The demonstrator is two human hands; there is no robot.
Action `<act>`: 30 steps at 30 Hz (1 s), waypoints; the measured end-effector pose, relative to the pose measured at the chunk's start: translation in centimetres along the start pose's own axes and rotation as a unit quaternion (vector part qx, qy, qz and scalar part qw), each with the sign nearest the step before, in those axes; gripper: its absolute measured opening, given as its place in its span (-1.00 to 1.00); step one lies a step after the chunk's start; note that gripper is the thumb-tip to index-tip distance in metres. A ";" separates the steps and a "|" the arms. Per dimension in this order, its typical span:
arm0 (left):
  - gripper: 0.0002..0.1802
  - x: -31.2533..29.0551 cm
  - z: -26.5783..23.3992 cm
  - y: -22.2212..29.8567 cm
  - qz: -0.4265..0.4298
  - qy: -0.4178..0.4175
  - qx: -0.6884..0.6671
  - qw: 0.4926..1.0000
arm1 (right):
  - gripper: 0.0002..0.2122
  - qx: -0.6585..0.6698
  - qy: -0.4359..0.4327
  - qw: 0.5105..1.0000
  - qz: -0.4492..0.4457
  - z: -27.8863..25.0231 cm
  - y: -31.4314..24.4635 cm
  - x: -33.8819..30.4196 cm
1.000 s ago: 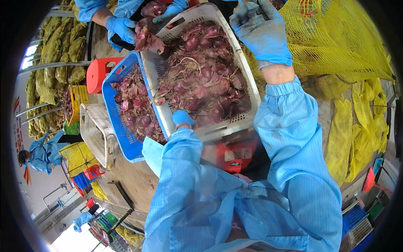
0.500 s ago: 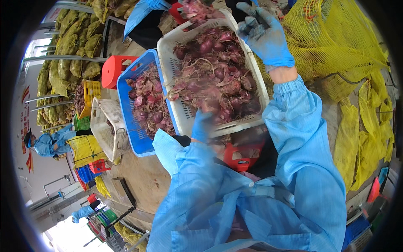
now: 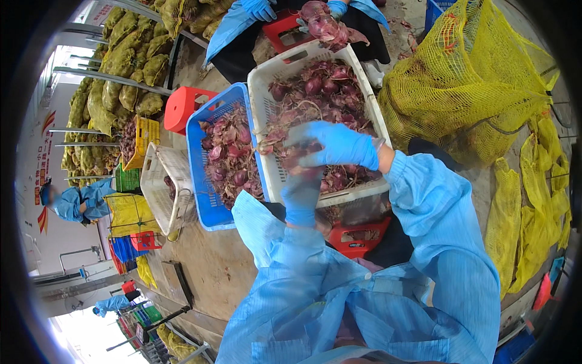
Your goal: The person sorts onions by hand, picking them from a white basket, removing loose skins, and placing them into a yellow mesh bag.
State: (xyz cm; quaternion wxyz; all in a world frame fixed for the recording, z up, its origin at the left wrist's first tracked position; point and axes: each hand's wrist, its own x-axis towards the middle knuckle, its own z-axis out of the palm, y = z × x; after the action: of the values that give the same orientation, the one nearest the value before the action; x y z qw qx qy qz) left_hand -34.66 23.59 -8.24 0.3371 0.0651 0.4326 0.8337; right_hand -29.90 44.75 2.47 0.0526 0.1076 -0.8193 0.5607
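A white crate (image 3: 264,142) full of red onions (image 3: 330,85) with dry skins stands in front of me. My right hand (image 3: 342,144), in a blue glove, reaches over its near half with thumb and fingers closed around a red onion (image 3: 305,151), partly hidden and blurred. Just below, my left hand (image 3: 301,195), also gloved, comes up to the same onion. Motion smears its fingers, so their grip cannot be made out.
Left of the white crate is a blue crate (image 3: 209,223) of onions, then another white crate (image 3: 159,182). A co-worker opposite holds several red onions (image 3: 327,27) above the far rim. Yellow mesh sacks (image 3: 454,91) bulge at the right. A red stool (image 3: 182,109) stands beyond the blue crate.
My right hand has come down and left from beyond the crate's right rim to the onion. My left hand stays near the close rim. The whole view has shifted slightly.
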 end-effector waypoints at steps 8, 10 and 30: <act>-0.40 -1.0 7.1 3.1 0.030 0.019 -0.039 0.999 | -0.63 0.134 0.036 0.990 -0.003 2.2 1.2 -0.6; -0.43 -1.0 7.8 3.2 0.050 0.048 -0.004 0.998 | -0.63 0.204 0.052 0.977 -0.011 2.5 1.3 -0.9; -0.47 -1.0 9.3 7.4 0.085 0.092 0.219 0.968 | -0.63 0.362 0.114 0.920 0.098 5.3 0.3 2.2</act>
State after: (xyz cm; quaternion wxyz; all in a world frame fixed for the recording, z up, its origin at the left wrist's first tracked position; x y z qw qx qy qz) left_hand -33.86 26.31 3.34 0.2009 0.0972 0.6268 0.7465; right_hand -31.90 39.65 0.72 0.0482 -0.0265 -0.5554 0.8298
